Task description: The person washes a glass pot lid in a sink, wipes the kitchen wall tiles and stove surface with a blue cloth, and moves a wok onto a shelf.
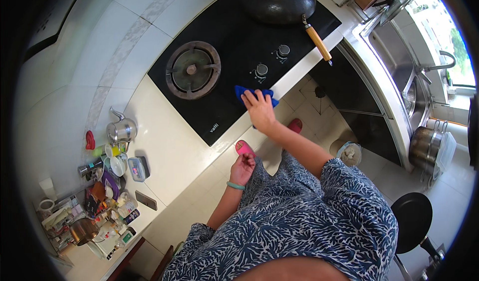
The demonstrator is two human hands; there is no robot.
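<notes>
My right hand (pixel 261 112) presses a blue cloth (pixel 275 102) at the front edge of a black glass gas cooktop (pixel 224 112), its fingers spread over the fabric. Just beyond the cloth are two control knobs (pixel 262 70). To the left sits a burner with a round pan support (pixel 192 70). A dark wok (pixel 278 0) with a wooden handle (pixel 318 43) covers the far right of the cooktop. My left hand (pixel 242 170), with a green bangle (pixel 235 186) on its wrist, hangs before my body below the counter edge. Its fingers are loosely curled and hold nothing visible.
On the left counter (pixel 168 131) stand a metal kettle (pixel 122 129), a lidded plastic box (pixel 137 168), a phone-like slab (pixel 146 200) and many jars and bottles. A steel sink (pixel 393 49) lies right. A lined bin (pixel 348 153) stands on the floor.
</notes>
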